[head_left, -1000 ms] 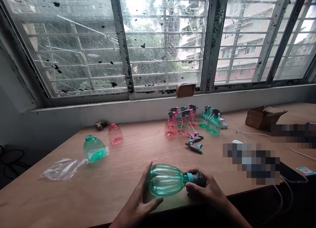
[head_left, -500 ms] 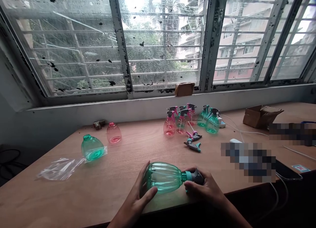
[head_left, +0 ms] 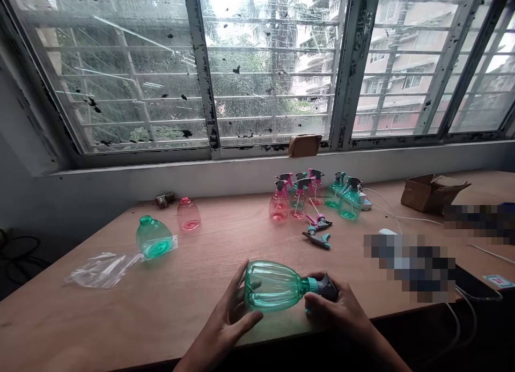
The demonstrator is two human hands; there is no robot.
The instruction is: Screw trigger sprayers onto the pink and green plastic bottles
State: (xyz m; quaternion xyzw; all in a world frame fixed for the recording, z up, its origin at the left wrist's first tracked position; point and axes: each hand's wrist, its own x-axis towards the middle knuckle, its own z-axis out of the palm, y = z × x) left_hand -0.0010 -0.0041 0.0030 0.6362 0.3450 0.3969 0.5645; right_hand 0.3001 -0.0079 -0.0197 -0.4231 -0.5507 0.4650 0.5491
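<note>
A green ribbed spray bottle lies on its side near the front edge of the wooden table. My left hand cups the bottle's base, fingers wrapped round it. My right hand is closed round the grey and teal spray head at the bottle's neck.
A capless green bottle and a capless pink bottle stand at the left, beside an empty plastic bag. Several finished pink and green spray bottles cluster at the back, with two loose spray heads in front. A cardboard box sits far right.
The bottle has stayed in both hands and turned slightly; the view shifted a little. Nothing else on the table has moved.
</note>
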